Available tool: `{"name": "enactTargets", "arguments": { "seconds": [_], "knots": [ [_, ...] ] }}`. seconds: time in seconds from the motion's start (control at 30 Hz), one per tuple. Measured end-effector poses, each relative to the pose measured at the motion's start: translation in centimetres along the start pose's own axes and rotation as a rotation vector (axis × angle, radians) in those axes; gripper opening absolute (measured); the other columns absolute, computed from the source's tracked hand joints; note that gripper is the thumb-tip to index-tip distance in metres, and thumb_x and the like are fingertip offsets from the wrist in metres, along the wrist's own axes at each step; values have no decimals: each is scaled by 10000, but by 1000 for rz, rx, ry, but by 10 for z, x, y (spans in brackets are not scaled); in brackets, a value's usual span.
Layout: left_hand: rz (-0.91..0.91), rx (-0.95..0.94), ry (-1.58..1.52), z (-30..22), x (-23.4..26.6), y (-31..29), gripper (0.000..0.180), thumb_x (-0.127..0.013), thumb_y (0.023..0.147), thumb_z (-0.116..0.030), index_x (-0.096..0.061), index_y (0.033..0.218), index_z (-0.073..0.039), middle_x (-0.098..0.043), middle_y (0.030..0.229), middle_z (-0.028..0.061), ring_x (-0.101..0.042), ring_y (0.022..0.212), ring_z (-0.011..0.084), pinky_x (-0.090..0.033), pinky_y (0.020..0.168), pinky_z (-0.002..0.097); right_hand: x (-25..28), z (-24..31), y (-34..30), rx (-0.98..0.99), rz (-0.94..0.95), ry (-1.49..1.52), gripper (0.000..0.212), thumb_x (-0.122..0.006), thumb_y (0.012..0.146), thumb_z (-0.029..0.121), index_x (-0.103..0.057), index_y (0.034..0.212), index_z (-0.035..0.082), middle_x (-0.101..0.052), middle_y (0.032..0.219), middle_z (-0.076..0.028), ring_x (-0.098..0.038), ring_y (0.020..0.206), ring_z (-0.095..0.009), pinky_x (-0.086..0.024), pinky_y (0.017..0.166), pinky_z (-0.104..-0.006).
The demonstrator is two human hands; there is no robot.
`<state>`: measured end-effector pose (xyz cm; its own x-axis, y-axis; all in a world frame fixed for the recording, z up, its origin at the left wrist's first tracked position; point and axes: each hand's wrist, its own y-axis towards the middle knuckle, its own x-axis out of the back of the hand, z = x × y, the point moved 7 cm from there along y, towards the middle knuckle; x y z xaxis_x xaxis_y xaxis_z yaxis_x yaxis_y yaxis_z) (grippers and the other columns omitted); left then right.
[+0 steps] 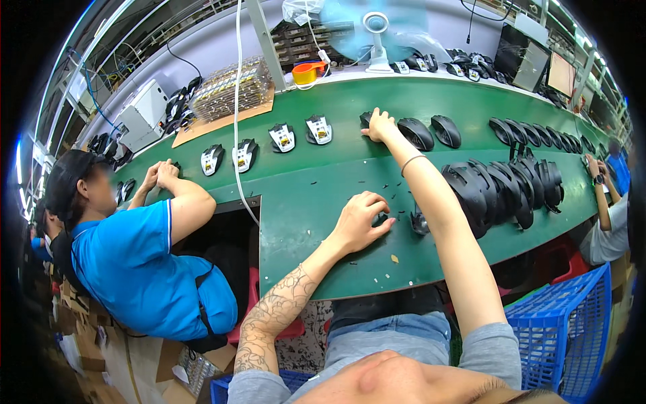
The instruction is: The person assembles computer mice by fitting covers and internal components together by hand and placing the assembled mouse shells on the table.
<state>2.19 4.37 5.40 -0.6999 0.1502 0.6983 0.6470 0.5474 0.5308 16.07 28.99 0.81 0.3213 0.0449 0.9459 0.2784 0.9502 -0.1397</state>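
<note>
My right hand (381, 126) reaches far across the green bench, with its fingers closed on a black computer mouse (365, 120) that they partly cover. Near the front of the bench, my left hand (360, 221) curls around a small dark piece (381, 219), mostly hidden under the palm; it looks like a mouse part. Two black mice, one a finished-looking mouse (415, 134) and another mouse (445, 131), lie to the right of my right hand. To its left rests an uncovered mouse base (319, 129) with a white inside, and a similar base (282, 137) lies beyond it.
Stacked black mouse shells (498, 192) fill the bench to my right, behind them a row of mice (531, 133). Small black scraps (383, 184) dot the surface. A co-worker in blue (145, 262) works at left. A fan (377, 40), orange tape (307, 73) and blue crate (562, 330) stand around.
</note>
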Motion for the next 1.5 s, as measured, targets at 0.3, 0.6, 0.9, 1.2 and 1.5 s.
{"name": "enactTargets", "arguments": {
  "seconds": [0.3,0.6,0.9,1.2,1.5],
  "knots": [
    [-51,265,-434,27,-3,-3,179,-640,799,-165,-620,869,-1,-616,862,67,-574,792,165,-454,738,282,30,12,-38,335,-79,-82,666,-720,735,301,-394,1280,98,-493,1204,-181,-493,1102,-386,-435,921,-418],
    [-491,624,-1261,71,11,-14,330,-583,869,-261,-520,1102,-37,-586,1079,77,-577,941,162,-424,837,269,80,46,-157,889,-259,77,774,-714,656,113,-350,1338,144,-515,1208,-137,-507,1052,-343,-434,904,-409],
    [-465,626,-1690,77,10,-15,380,-591,868,-257,-472,1165,-52,-556,1114,93,-547,1019,201,-456,881,337,81,51,-256,1109,-82,283,863,-699,615,8,-321,1380,134,-524,1182,-142,-473,1071,-314,-408,936,-378],
    [-457,602,-1571,77,12,-10,355,-640,830,-112,-479,1140,-56,-557,1114,65,-543,1030,172,-455,912,316,65,4,-222,819,-63,577,790,-714,771,226,-266,1378,-11,-479,1239,-217,-492,1106,-256,-370,959,-337],
    [-523,674,-1712,82,9,-20,362,-661,806,-83,-497,1128,-62,-578,1108,62,-559,1033,189,-458,939,310,53,-9,-210,535,219,1277,444,-643,827,98,-498,1227,-30,-603,1069,-94,-566,900,-115,-476,780,-255]
  ]
}}
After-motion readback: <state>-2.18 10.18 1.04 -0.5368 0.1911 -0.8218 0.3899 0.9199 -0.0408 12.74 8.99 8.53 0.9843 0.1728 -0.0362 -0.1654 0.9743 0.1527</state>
